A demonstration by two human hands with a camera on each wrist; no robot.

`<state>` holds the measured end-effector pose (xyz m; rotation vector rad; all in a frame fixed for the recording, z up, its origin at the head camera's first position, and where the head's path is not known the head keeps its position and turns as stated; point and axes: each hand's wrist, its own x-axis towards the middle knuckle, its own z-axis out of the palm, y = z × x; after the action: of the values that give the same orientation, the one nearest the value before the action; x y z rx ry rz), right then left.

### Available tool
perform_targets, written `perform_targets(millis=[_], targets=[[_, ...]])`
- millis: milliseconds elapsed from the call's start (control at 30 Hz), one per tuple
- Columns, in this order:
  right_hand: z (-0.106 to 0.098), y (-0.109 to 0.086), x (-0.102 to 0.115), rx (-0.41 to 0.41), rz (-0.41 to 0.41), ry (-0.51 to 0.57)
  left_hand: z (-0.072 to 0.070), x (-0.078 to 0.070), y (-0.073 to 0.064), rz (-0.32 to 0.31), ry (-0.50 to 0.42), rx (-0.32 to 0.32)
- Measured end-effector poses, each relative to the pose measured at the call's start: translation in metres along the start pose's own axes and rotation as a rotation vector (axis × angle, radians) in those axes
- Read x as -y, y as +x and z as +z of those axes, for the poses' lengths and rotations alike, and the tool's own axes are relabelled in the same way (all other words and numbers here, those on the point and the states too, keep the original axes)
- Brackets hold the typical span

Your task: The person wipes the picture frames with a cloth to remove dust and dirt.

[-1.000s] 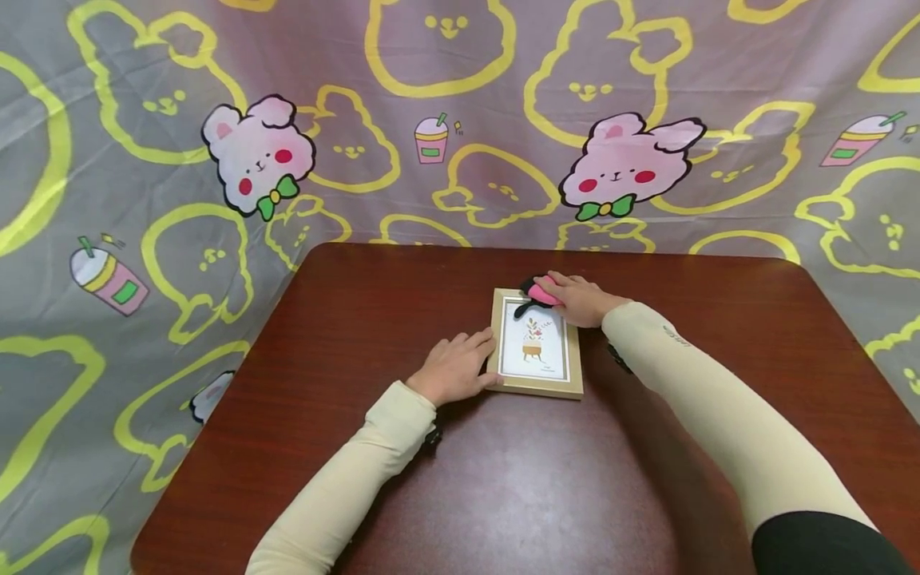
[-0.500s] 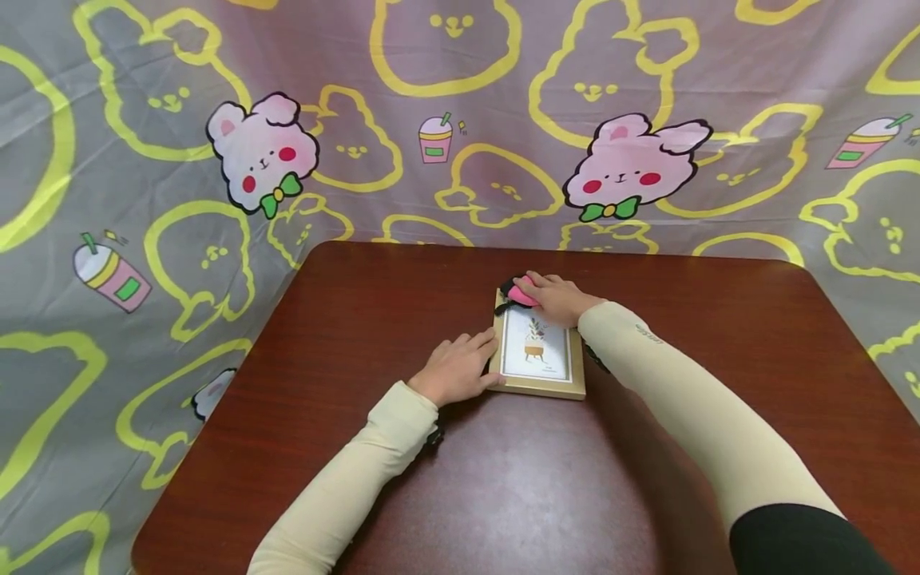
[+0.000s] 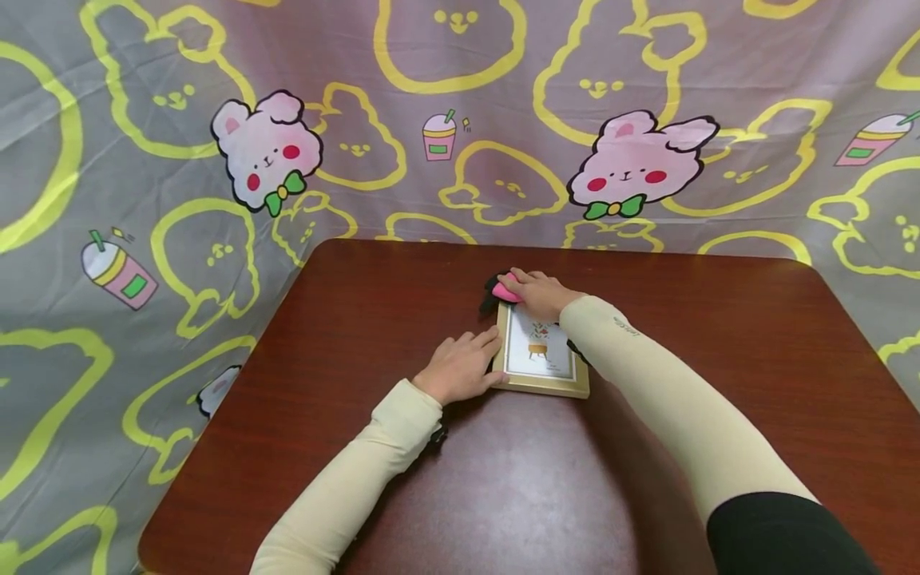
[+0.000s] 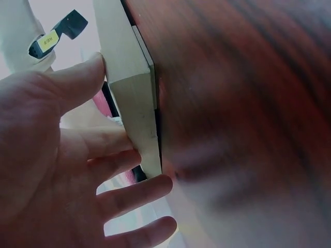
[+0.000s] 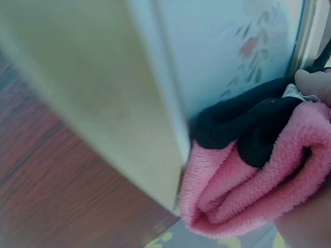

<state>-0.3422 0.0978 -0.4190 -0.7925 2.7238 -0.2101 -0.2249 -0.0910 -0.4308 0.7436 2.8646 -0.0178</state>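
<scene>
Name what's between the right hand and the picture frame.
A pink-and-black cloth, bunched between the right hand and the picture frame; the right wrist view shows it.

On the cream fabric sleeve (image 3: 668, 391) of the right arm, small dark slanted lettering (image 3: 625, 326) seems to read "LetsSlim". A yellow rectangular label (image 4: 48, 40) on a black wrist-worn device (image 4: 73, 24) bears dark characters, too blurred to read. Tiny caption lines on the white floral print (image 3: 519, 351) in the gold rectangular frame (image 3: 549, 387) and marks on the pink-and-black plush cloth's white tag (image 5: 294, 92) are illegible.
</scene>
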Motion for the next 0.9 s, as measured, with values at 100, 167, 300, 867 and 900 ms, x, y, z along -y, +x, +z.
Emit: perform_targets(millis=[100,167,300,867,900], targets=[[0.001,-0.006,-0.008,0.0,-0.001,0.003,0.0,-0.003,0.001,-0.002,0.009,0.004],[0.001,-0.011,-0.014,0.001,0.006,0.007,-0.001,-0.004,0.002,0.001,0.013,0.005],[0.003,-0.02,-0.026,0.006,0.021,-0.008,-0.002,-0.004,0.001,-0.005,0.013,0.012],[0.001,-0.036,-0.044,-0.022,0.027,-0.024,-0.001,-0.001,0.0,-0.023,-0.014,0.022],[0.001,-0.035,-0.041,-0.013,0.035,-0.022,-0.001,-0.002,0.0,-0.022,-0.014,0.024]])
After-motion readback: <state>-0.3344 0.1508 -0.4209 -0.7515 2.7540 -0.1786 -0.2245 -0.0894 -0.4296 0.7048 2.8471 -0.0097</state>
